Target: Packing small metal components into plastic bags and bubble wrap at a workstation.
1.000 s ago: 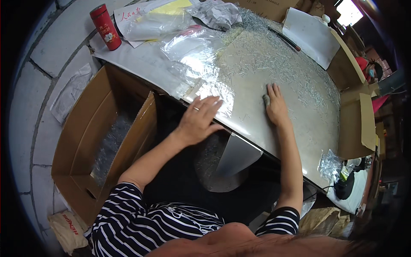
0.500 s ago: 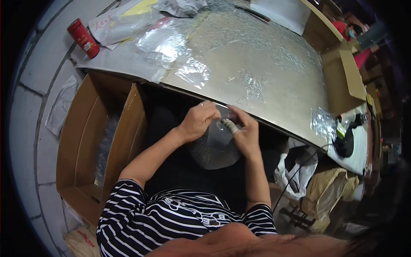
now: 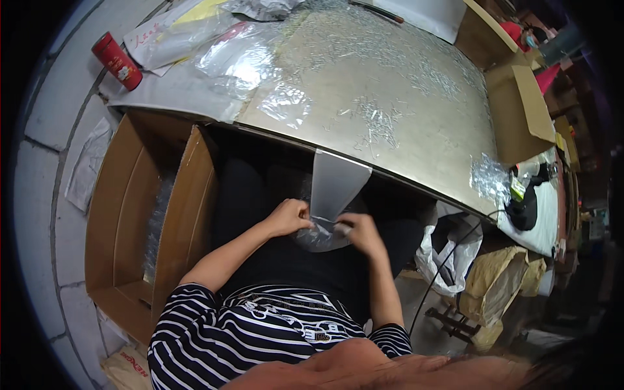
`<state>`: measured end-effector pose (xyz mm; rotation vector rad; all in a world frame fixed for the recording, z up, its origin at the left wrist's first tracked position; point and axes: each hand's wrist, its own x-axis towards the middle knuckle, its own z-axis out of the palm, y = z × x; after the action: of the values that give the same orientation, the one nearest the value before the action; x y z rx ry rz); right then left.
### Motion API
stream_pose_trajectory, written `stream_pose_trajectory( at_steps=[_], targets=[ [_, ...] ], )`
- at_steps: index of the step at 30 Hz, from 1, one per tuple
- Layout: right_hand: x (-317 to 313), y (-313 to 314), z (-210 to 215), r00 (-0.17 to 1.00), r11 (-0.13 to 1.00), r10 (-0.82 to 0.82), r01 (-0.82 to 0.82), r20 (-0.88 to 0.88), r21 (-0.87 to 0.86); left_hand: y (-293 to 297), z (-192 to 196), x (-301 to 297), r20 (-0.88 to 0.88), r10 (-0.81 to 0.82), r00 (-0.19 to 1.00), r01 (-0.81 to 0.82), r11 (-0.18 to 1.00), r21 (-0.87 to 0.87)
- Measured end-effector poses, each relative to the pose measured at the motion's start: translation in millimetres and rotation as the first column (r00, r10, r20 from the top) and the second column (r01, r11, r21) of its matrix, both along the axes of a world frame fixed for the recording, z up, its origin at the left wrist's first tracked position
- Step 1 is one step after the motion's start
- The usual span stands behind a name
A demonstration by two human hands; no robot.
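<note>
A grey chute-like metal plate (image 3: 337, 185) slopes down from the table's front edge toward my lap. At its lower end is a clear plastic bag (image 3: 320, 238), its mouth spread between my two hands. My left hand (image 3: 290, 218) pinches the bag's left edge beside the chute. On the other side, my right hand (image 3: 363, 233), slightly blurred, has its fingers curled at the bag's right edge; a pale wrap covers its thumb. On the metal-topped table (image 3: 312, 78) lie many small, shiny, thin metal pieces (image 3: 378, 118), with a small heap towards the chute.
An open cardboard box (image 3: 127, 214) holding clear plastic stands at my left. A red canister (image 3: 118, 62), papers and plastic sheets (image 3: 237, 55) lie at the table's far left. Cardboard walls (image 3: 517, 117) bound its right side. A white bag (image 3: 448, 260) and cable are below right.
Both hands have moved down toward my lap, away from the table edge. The bag is now at the chute's lower end, and the chute shows fully. The view has shifted slightly.
</note>
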<state>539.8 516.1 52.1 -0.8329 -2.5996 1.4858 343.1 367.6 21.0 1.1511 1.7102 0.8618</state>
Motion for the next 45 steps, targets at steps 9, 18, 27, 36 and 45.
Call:
stream_pose_trajectory(
  at_steps=[9, 18, 27, 36, 45],
  targets=[
    [-98, 157, 100, 0.910, 0.839, -0.162, 0.331, -0.381, 0.432, 30, 8, -7, 0.547, 0.260, 0.795, -0.418, 0.890, 0.184],
    [-101, 26, 84, 0.981, 0.711, -0.160, 0.194, -0.113, 0.676, -1, -67, 0, 0.980, 0.194, 0.045, -0.241, 0.954, -0.178],
    [-28, -17, 105, 0.916, 0.864, -0.158, 0.309, -0.368, 0.397, 11, -43, 12, 0.999, 0.046, -0.005, -0.069, 0.997, -0.047],
    [-20, -38, 61, 0.923, 0.953, -0.150, 0.230, -0.354, 0.195, -1, -32, 19, 0.902, -0.039, 0.431, -0.077, 0.994, 0.080],
    [-26, -46, 65, 0.979, 0.974, -0.028, 0.073, -0.201, 0.217, -12, -19, 28, 0.754, 0.092, 0.650, 0.037, 0.988, -0.152]
  ],
)
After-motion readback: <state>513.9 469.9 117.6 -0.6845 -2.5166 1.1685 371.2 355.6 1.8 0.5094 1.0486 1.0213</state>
